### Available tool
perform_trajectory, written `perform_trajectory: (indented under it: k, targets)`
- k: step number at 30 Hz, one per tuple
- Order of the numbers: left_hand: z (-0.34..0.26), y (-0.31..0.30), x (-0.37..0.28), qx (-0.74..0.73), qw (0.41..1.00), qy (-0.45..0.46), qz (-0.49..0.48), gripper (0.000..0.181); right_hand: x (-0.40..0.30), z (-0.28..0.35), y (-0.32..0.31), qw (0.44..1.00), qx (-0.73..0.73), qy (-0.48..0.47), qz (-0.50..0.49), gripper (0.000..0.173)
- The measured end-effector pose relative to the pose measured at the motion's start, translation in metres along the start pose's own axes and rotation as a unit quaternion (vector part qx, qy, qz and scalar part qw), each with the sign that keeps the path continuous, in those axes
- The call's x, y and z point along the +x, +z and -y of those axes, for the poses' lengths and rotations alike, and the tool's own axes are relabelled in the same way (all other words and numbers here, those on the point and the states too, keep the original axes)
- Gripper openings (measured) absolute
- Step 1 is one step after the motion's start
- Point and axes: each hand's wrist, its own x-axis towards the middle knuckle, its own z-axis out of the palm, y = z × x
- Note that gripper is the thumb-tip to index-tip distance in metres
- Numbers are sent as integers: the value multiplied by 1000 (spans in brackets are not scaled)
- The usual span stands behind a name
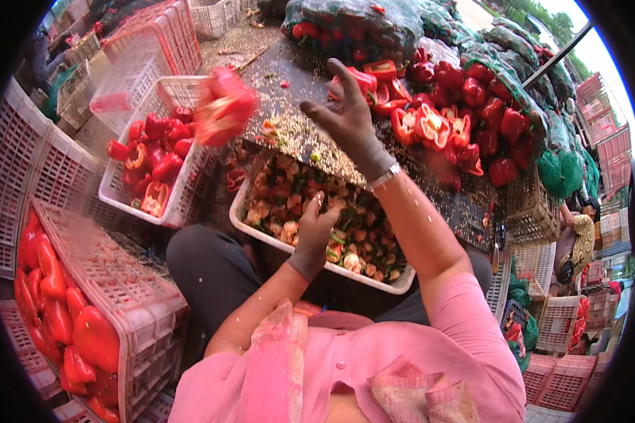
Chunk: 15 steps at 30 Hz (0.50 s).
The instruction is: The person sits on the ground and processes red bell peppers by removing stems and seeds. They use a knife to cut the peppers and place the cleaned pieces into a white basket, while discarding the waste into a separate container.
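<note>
My right hand, in a grey-brown glove, reaches over the dark work table with its fingers spread and nothing visible between them. Just beyond it lie cut red pepper halves. My left hand, also gloved, hovers above a white tub heaped with pepper cores, stems and seeds; its fingers look apart and empty. Blurred red pepper pieces are in mid-air, touching neither hand, near a white plastic crate that holds more red pepper pieces.
Whole red peppers spill from a green net sack at right, with opened peppers in front. Another full net sack stands at the back. A pink crate of red peppers is tilted at my left. Another person is far right.
</note>
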Motion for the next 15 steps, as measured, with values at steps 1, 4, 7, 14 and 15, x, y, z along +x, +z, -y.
perform_trajectory:
  k: [1, 4, 7, 14, 15]
  targets:
    - [-12, 3, -3, -11, 999, -24, 28, 52, 26, -34, -16, 963, -240, -110, -55, 89]
    - [-3, 2, -1, 5, 1000, -12, 14, 35, 67, -105, -53, 864, -501, 17, -35, 86]
    - [-7, 4, -7, 20, 998, -48, 44, 37, 57, -125, -63, 750, -644, 95, 119, 79]
    - [-5, 10, 4, 20, 999, -15, 42, 37, 18, -105, -85, 876, -474, 61, 62, 70]
    - [-1, 8, 7, 30, 999, 4, 41, 37, 2, -85, -84, 916, -387, 107, 11, 69]
